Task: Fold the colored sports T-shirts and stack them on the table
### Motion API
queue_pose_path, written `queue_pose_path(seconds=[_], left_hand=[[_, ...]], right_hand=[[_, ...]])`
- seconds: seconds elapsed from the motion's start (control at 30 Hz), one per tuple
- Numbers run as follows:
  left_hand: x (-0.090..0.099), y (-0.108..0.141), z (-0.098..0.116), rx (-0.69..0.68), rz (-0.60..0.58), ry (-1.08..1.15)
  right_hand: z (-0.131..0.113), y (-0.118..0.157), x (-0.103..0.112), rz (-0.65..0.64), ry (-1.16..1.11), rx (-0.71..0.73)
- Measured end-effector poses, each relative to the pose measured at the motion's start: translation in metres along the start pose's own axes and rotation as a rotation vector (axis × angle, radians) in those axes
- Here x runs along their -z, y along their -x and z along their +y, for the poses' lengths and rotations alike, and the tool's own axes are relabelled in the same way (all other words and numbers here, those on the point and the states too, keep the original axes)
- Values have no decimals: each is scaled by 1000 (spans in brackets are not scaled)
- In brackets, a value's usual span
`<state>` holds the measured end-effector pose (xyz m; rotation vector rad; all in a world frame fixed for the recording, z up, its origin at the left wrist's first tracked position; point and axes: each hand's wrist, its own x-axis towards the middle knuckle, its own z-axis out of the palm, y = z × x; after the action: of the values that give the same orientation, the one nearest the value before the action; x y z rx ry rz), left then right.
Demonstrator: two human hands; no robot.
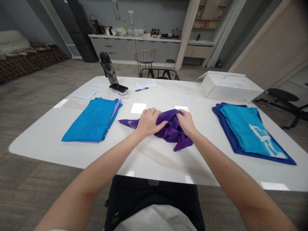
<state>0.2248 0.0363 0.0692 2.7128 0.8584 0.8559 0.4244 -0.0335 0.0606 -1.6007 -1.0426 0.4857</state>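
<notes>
A crumpled purple cloth (168, 130) with pale lettering near its left tip lies on the white table (154, 157) in front of me. My left hand (149, 122) grips it from the left, thumb pointing right over the fabric. On the other side, my right hand (185, 122) is closed on the bunched upper right part, its fingertips partly hidden in the folds. One corner of the cloth hangs toward me below the right hand. Further left sits a folded blue cloth (92, 120) over a lilac one. To the right, a turquoise cloth (247, 128) with white print rests on dark blue cloth (234, 146).
A white open box (226, 91) stands at the table's back right. At the back left are a dark bottle (109, 69), a phone (118, 87), papers (88, 91) and a pen (141, 89). A black-framed chair (158, 73) is behind the far edge.
</notes>
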Motion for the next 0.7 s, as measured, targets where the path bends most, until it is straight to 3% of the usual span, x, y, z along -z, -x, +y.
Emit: queue_pose_path(seconds=[0.07, 0.2, 0.27, 0.37, 0.57, 0.63, 0.7], left_hand=[[-6, 6, 10, -19, -91, -39], [-20, 10, 18, 104, -158, -110], [-22, 9, 13, 156, -165, -131], [-20, 5, -6, 234, -157, -118], [-3, -14, -52, 505, -27, 163], [6, -23, -58, 492, 70, 323], [14, -34, -58, 420, 167, 464]], right_hand=[[-9, -5, -2, -4, -39, 30], [-22, -3, -3, -128, -42, 84], [-26, 0, 1, -135, -31, 122], [-28, -1, 12, -38, 15, 139], [-12, -19, 51, 157, 164, 122], [0, -26, 63, 184, 346, 60], [13, -32, 71, 87, 574, -73]])
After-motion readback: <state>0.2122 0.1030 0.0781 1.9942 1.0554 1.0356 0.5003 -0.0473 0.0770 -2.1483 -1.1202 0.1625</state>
